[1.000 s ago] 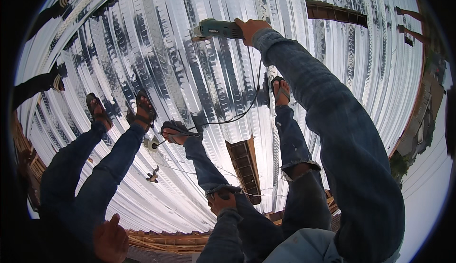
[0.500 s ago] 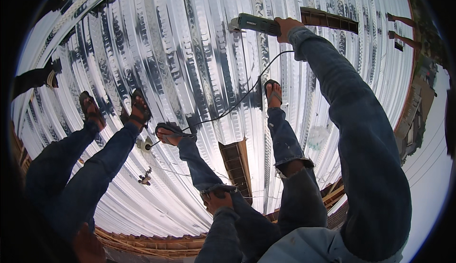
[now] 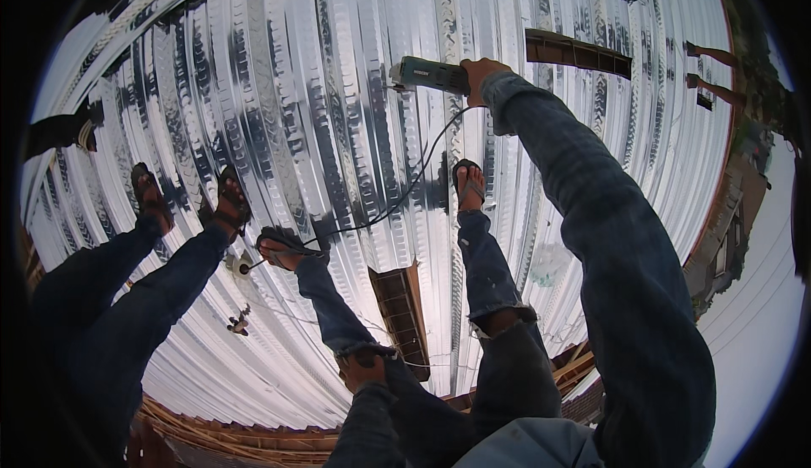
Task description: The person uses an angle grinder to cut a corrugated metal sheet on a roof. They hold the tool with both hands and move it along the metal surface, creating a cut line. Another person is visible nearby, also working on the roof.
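In my right hand (image 3: pixel 483 79) is a green angle grinder (image 3: pixel 432 74), gripped by its rear body. Its head points left, held out over the ribbed, shiny metal roofing sheets (image 3: pixel 541 164); whether it touches them I cannot tell. A black cord (image 3: pixel 410 193) runs from the grinder down past my left sandalled foot (image 3: pixel 285 250) to a round pale connector or socket (image 3: pixel 241 265). My left hand (image 3: pixel 365 372) is on my left knee, its fingers curled over the torn trouser leg.
Rectangular openings cut in the roofing are at far right (image 3: pixel 579 52) and between my legs (image 3: pixel 401 316). Another person's sandalled feet (image 3: pixel 228 202) stand at left. More people's feet show at the far left and far right. A small clamp-like object (image 3: pixel 240 323) lies lower left.
My right hand has brought the angle grinder slightly nearer to me and leftward. My view has shifted a little; my left hand stays on my knee.
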Demonstrator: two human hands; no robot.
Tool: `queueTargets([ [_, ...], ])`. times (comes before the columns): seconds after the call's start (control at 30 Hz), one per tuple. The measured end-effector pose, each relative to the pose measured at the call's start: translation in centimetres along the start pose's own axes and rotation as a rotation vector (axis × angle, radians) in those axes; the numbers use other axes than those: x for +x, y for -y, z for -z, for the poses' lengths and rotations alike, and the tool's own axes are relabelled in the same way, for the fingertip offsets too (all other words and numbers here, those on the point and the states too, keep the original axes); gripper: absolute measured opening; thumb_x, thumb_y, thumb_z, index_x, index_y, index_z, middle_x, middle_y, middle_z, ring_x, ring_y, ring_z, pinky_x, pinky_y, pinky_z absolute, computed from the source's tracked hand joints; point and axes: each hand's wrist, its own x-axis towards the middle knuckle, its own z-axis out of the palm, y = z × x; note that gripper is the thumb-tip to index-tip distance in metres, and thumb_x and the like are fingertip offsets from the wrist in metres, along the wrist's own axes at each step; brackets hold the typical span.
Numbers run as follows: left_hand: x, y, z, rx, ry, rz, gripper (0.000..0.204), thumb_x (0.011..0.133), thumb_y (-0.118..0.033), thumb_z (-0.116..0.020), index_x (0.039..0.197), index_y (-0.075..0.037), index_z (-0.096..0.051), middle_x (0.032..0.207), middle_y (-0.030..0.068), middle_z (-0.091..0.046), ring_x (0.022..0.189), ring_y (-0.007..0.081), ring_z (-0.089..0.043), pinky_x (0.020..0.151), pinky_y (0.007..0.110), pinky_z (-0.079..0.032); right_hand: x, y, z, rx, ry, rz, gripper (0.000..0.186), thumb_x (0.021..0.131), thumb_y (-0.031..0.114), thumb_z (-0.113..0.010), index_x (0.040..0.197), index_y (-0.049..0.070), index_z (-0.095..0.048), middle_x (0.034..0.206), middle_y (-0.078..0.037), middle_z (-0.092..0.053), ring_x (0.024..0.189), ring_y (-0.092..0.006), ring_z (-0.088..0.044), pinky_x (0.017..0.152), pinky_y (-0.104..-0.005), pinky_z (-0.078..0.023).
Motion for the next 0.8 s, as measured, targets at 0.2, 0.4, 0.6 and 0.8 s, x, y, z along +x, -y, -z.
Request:
queueTargets([
  [0.2,-0.1,0.3,-0.9,-0.018,0.009,-0.032,0.064,0.068,-0.039,-0.068,0.122,-0.010,-0.052,0.138,0.0226,-0.038,0.125,0.0399,-0.039,0.101,0.047,-0.038,-1.8,0.3,-3.1,0.167,0.019,-0.036,0.061,0.062,0.029,-0.078,0.116,0.012,-0.055,0.104,-0.012,-0.066,0.098,-0.0302,-0.063,0.084,-0.0408,-0.052],
  [0.4,0.4,0.8,-0.4,-0.102,0.085,0.005,0.062,0.066,-0.037,-0.068,0.121,-0.012,-0.055,0.142,0.0243,-0.031,0.126,0.0410,-0.038,0.099,0.047,-0.041,-0.9,0.9,-1.9,0.063,0.011,0.035,0.060,0.060,0.027,-0.078,0.114,0.014,-0.056,0.101,-0.010,-0.066,0.097,-0.0298,-0.063,0.084,-0.0396,-0.051],
  [0.6,0.5,1.0,-0.3,-0.103,0.055,-0.040,0.061,0.066,-0.037,-0.068,0.119,-0.010,-0.056,0.140,0.0258,-0.032,0.125,0.0425,-0.039,0.098,0.048,-0.041,2.4,1.6,4.5,-0.058,-0.118,0.095,0.068,0.061,0.025,-0.077,0.123,0.017,-0.051,0.104,-0.011,-0.066,0.096,-0.0303,-0.064,0.086,-0.0400,-0.051],
  [0.8,0.2,0.2,0.2,-0.106,0.058,-0.043,0.060,0.066,-0.037,-0.068,0.118,-0.009,-0.055,0.137,0.0263,-0.035,0.125,0.0434,-0.037,0.098,0.049,-0.041,7.3,3.3,10.9,-0.168,-0.265,0.147,0.070,0.062,0.023,-0.079,0.125,0.016,-0.051,0.105,-0.012,-0.066,0.096,-0.0296,-0.064,0.091,-0.0377,-0.049],
])
